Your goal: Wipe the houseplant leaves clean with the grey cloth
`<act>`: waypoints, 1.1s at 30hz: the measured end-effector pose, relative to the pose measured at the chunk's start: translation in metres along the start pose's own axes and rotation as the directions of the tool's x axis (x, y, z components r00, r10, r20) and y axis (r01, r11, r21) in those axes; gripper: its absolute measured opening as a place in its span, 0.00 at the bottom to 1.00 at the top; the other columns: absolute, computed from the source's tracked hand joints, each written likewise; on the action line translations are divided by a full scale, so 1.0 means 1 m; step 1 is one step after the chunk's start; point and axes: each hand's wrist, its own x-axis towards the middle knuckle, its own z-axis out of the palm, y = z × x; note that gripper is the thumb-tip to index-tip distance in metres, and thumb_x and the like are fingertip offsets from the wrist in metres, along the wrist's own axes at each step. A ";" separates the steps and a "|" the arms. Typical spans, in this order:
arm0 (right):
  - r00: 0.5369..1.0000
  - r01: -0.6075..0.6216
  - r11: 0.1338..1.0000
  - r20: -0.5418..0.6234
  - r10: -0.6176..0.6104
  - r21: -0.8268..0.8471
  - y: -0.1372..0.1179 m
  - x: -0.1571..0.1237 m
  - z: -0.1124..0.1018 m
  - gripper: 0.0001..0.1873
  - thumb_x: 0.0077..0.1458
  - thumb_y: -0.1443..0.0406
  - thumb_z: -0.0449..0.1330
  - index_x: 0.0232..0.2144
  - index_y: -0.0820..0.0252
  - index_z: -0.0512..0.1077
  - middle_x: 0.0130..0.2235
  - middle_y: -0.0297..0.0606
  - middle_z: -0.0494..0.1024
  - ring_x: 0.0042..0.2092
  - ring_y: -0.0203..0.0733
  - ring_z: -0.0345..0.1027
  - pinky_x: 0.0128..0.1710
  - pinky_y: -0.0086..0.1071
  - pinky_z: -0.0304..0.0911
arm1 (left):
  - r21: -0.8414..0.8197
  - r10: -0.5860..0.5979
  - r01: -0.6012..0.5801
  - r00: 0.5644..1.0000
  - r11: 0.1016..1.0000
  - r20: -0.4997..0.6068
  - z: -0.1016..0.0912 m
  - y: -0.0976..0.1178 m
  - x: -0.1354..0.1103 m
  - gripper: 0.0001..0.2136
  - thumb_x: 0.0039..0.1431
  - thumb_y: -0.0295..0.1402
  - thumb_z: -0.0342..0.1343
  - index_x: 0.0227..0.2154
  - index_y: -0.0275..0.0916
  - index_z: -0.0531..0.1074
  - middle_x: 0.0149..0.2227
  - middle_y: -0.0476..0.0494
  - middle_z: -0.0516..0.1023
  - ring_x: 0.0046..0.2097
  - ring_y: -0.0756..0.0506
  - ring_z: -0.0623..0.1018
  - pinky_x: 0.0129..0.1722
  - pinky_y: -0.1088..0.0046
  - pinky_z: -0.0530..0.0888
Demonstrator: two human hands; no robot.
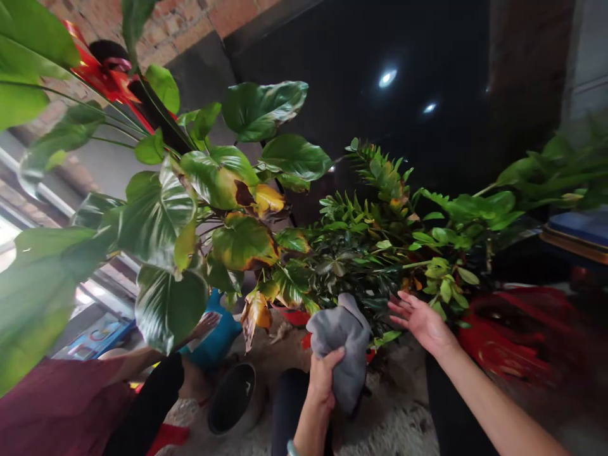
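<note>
A grey cloth (341, 339) is bunched in my left hand (323, 373), its thumb pressed over the folds and its lower end hanging down. My right hand (422, 320) is apart from it, fingers spread and palm turned up, with nothing in it. Just beyond both hands stands a low, dense green plant (351, 253) with small leaves. The right fingertips are close to its foliage; whether they touch a leaf I cannot tell. To the left rises a large-leaved plant (159, 215), several of its leaves yellow and brown at the edges.
At lower left another person in a maroon top (71, 405) reaches toward a blue container (221, 332). A dark bucket (232, 399) stands on the floor between us. At right are a red pot (517, 335) and more foliage. A glossy black panel (361, 69) backs the plants.
</note>
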 end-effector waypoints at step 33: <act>0.997 -0.076 0.997 -0.019 0.075 -0.007 -0.005 -0.011 0.007 0.22 0.52 0.45 0.58 0.35 0.53 0.81 0.43 0.45 0.84 0.51 0.58 0.74 0.47 0.49 0.70 | -0.125 0.275 -0.265 0.959 0.956 0.068 0.118 0.079 0.011 0.21 0.29 0.29 0.69 0.33 0.38 0.77 0.32 0.43 0.84 0.36 0.40 0.81 0.42 0.64 0.77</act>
